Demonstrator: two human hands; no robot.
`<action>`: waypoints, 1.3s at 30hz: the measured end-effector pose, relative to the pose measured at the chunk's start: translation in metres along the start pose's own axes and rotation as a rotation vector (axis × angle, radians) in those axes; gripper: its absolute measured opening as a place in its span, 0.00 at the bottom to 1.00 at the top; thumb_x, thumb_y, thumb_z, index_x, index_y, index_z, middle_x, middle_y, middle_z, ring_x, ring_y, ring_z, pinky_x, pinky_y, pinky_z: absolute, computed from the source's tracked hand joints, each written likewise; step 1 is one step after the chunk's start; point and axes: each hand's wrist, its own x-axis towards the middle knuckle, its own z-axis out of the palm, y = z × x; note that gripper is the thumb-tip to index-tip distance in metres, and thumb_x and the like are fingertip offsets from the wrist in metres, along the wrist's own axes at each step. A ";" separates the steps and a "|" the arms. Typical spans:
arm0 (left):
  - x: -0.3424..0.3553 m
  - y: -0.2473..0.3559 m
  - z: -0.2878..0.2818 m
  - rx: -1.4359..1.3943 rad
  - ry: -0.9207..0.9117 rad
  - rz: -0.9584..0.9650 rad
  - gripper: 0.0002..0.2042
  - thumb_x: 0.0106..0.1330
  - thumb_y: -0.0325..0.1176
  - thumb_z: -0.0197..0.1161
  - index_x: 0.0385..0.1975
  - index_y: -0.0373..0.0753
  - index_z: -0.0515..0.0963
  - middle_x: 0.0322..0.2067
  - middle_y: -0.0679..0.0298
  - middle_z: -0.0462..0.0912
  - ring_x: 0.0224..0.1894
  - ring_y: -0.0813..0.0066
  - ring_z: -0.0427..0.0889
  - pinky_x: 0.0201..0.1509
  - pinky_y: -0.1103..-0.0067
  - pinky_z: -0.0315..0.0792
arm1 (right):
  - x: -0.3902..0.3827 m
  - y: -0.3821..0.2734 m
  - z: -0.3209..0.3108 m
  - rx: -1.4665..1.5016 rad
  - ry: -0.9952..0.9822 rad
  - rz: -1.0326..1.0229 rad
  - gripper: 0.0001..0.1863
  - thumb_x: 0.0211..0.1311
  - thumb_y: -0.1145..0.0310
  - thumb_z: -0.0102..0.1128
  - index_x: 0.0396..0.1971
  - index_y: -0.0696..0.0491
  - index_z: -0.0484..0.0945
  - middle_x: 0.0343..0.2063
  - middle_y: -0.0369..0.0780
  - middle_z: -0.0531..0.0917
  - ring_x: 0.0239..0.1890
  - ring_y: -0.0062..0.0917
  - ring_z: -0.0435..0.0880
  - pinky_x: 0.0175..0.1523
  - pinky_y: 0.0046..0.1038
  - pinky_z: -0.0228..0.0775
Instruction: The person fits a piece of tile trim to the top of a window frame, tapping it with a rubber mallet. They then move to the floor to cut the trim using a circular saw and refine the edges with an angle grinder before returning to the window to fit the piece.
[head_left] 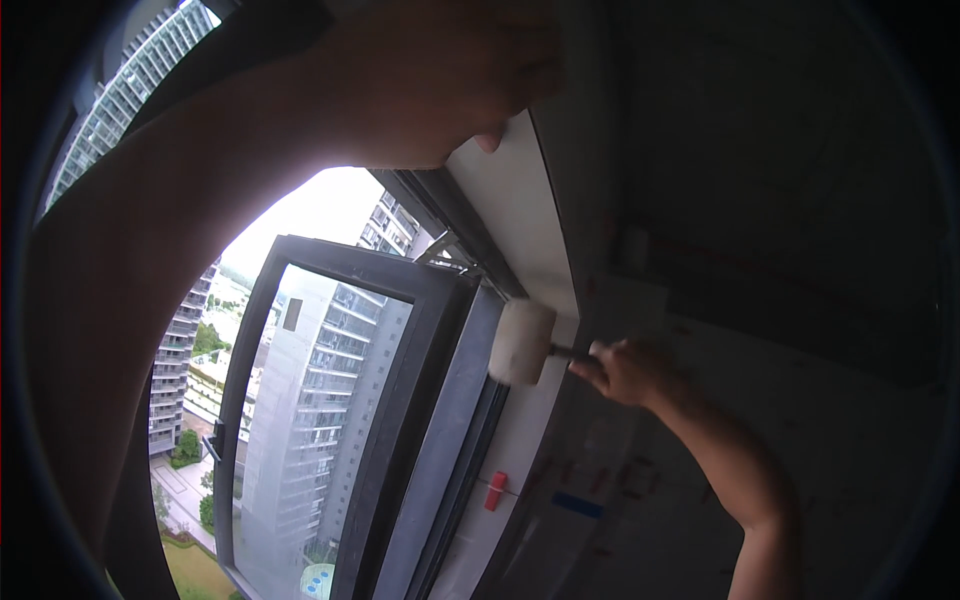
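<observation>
- The right hand is closed round the handle of a white mallet.
- The mallet's head, slightly blurred, overlaps the white window surround at its frame-side edge; contact cannot be told.
- The left hand, well apart, is at the surround's upper end, too dark to tell its grip.
- A red clip-like piece sits below the mallet.

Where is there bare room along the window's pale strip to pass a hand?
Between the left hand and the mallet, and from the mallet to the red piece. It's crowded around the mallet, which the right hand holds in front of the pale strip.
</observation>
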 end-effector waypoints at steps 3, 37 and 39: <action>0.001 -0.002 -0.001 0.022 -0.001 0.022 0.21 0.60 0.46 0.57 0.43 0.34 0.79 0.44 0.59 0.80 0.53 0.61 0.73 0.62 0.66 0.66 | -0.006 -0.008 0.005 -0.093 0.025 -0.204 0.31 0.71 0.39 0.45 0.25 0.53 0.78 0.16 0.45 0.81 0.21 0.39 0.85 0.25 0.39 0.76; -0.002 -0.001 0.013 -0.300 -0.136 -0.003 0.23 0.56 0.43 0.65 0.49 0.38 0.77 0.51 0.61 0.75 0.56 0.65 0.71 0.64 0.68 0.65 | -0.010 -0.013 0.043 0.001 0.132 0.044 0.29 0.71 0.42 0.47 0.24 0.54 0.77 0.12 0.44 0.79 0.18 0.38 0.84 0.24 0.37 0.76; -0.003 -0.002 0.012 -0.288 -0.142 -0.006 0.24 0.55 0.44 0.66 0.50 0.39 0.77 0.52 0.61 0.75 0.57 0.65 0.71 0.65 0.68 0.65 | -0.014 -0.011 0.043 -0.043 0.164 -0.049 0.30 0.72 0.42 0.47 0.25 0.54 0.78 0.13 0.44 0.79 0.19 0.38 0.85 0.25 0.38 0.76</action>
